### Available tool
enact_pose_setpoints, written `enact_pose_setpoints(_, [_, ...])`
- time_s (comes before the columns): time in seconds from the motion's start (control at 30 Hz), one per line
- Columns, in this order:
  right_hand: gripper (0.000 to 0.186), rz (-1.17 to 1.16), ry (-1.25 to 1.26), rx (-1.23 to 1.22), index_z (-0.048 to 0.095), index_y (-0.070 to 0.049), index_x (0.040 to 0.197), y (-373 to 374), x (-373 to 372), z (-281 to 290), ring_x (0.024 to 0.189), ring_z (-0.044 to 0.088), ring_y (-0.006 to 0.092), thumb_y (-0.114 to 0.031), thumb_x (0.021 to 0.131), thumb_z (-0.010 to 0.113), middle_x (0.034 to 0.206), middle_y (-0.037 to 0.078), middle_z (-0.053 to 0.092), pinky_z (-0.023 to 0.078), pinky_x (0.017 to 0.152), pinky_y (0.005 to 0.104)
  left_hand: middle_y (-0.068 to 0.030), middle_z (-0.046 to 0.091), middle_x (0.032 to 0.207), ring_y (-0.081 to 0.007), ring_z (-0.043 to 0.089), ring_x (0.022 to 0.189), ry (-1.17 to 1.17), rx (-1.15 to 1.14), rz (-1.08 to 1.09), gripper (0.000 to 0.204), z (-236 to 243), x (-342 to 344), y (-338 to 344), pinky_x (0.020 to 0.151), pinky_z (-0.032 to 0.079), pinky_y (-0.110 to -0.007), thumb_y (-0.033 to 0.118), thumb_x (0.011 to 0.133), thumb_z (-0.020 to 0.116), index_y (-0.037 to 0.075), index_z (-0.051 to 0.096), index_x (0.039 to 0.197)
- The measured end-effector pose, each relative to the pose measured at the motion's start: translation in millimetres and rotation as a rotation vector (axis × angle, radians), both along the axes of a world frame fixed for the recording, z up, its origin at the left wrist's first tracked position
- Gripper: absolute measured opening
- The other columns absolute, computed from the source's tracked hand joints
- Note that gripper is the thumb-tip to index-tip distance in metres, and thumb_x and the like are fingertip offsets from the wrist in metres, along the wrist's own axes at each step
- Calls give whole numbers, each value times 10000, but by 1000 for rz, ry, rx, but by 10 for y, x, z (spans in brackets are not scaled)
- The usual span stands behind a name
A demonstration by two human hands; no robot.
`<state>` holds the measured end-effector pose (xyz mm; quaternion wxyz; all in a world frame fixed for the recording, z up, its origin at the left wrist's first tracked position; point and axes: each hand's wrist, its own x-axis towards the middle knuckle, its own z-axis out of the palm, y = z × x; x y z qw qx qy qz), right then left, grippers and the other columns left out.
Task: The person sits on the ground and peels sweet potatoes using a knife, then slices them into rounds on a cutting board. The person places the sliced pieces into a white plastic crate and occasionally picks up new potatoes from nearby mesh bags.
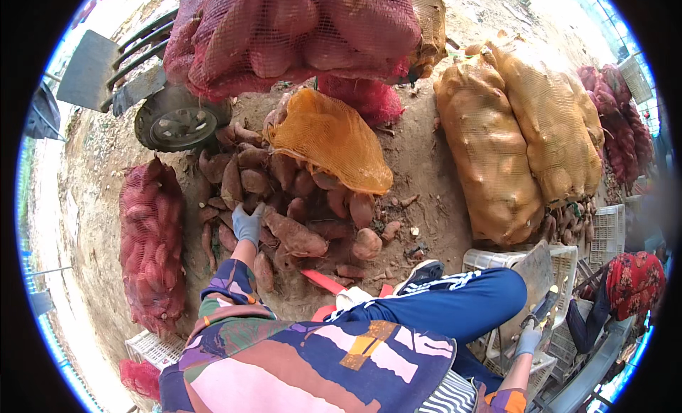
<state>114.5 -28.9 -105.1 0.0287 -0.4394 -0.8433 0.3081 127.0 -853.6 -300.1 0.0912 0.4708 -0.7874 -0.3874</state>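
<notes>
My blue-gloved left hand (248, 223) reaches into a loose pile of sweet potatoes (302, 235), fingers apart against the potatoes beside a large one. My blue-gloved right hand (528, 339), low at the right, is closed on a knife (540, 310) over a white plastic crate (561, 261) with a board in it. An orange mesh sack (334, 139) lies on the pile's far side. A red object (318, 280), partly hidden, lies under the near potatoes by my bent blue-trousered leg.
Filled red mesh sacks (284, 33) (151, 246) sit ahead and at left, tan ones (490, 153) at right. A metal wheel (177, 129) and grey plate (84, 70) are upper left. A person in red floral (632, 285) bends at far right near crates (607, 228).
</notes>
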Motion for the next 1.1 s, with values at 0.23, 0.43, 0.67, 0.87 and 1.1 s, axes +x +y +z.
enact_pose_setpoints(0.23, [218,42,-29,-25,617,-51,1037,-136,235,-154,514,580,154,-222,966,502,747,74,615,449,368,281,-255,643,1109,-328,640,1008,-141,405,199,791,-1424,471,848,860,507,-404,465,606,851,-69,606,1135])
enact_pose_setpoints(0.43, [237,-71,8,5,630,-4,1008,-361,385,64,474,582,185,-210,936,537,764,112,626,463,386,325,-298,635,1072,-371,629,1016,-255,284,-32,845,-1021,70,905,844,515,-403,455,575,855,-144,588,1107])
enact_pose_setpoints(0.67, [199,-58,142,61,673,-35,1012,-362,839,132,461,598,174,-173,925,558,726,111,648,469,424,335,-175,536,1293,-261,542,1116,-227,585,-104,928,-1063,-295,1098,933,468,-356,217,596,869,-58,416,1358])
enact_pose_setpoints(0.87, [271,-129,14,160,658,-32,1008,-236,1091,112,891,624,397,-260,905,554,968,232,652,486,793,451,-210,598,1155,-312,602,1001,-385,93,-375,856,-476,-574,1927,884,498,-369,209,544,885,-103,479,1230])
enact_pose_setpoints(1.1, [290,253,-96,241,624,-54,940,-51,1083,30,865,618,412,-330,901,544,889,219,651,480,766,493,-82,583,1091,-212,570,979,181,191,-886,702,527,-1262,2516,887,479,-339,65,562,866,-1,504,1160])
